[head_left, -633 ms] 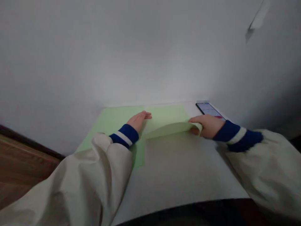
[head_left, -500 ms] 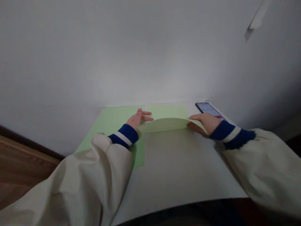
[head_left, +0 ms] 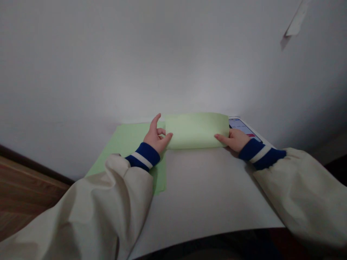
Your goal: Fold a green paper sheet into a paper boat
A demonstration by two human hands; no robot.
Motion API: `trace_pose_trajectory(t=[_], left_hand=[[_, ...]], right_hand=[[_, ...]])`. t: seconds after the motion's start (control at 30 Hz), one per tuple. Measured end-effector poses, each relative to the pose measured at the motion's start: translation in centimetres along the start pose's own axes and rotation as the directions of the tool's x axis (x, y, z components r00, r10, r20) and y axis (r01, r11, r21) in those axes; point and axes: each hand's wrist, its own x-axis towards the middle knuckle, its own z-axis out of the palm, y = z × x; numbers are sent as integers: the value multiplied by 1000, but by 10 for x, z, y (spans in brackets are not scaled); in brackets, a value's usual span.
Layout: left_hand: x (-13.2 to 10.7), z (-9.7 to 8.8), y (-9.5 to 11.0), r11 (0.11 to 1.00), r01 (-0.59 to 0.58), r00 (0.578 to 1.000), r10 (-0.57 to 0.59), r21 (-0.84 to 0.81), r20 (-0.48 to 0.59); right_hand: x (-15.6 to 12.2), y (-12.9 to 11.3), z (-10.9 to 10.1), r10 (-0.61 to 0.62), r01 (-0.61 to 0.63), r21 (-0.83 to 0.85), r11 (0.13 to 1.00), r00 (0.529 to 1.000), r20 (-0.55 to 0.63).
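Note:
A pale green sheet of paper [head_left: 196, 130] stands raised and slightly curved at the far side of the white table, its lower edge at the tabletop. My left hand [head_left: 157, 137] grips its left end, thumb on the near face and index finger pointing up; the other fingers are partly behind the paper. At the right end, my right hand [head_left: 233, 139] pinches it with the thumb in front, the remaining fingers hidden behind. More green paper [head_left: 130, 135] lies flat under my left wrist and forearm.
A phone [head_left: 242, 127] with a lit screen lies at the table's back right, partly covered by my right hand. Behind the white table [head_left: 211, 195] rises a pale wall [head_left: 173, 65]. Wooden furniture [head_left: 24, 191] stands at the lower left. A white scrap [head_left: 296, 21] hangs on the wall.
The green sheet has tipped up, so its broad face now shows instead of a low curved edge. My left thumb has come onto its front; my right hand has shifted slightly left.

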Motion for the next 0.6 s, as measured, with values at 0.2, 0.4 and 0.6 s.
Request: trace_pose_trajectory(t=[0.2, 0.4, 0.6], left_hand=[[-1, -3, 5, 957, -4, 994, -28, 291, 103], [2, -5, 6, 778, -123, 978, -11, 615, 210], [3, -3, 1, 621, -249, 961, 60, 743, 271]], right_hand=[[-1, -7, -3, 16, -22, -142, 990, 999, -43], [1, -10, -2, -2, -15, -289, 957, 998, -58], [0, -12, -2, -18, -12, -408, 913, 998, -68]])
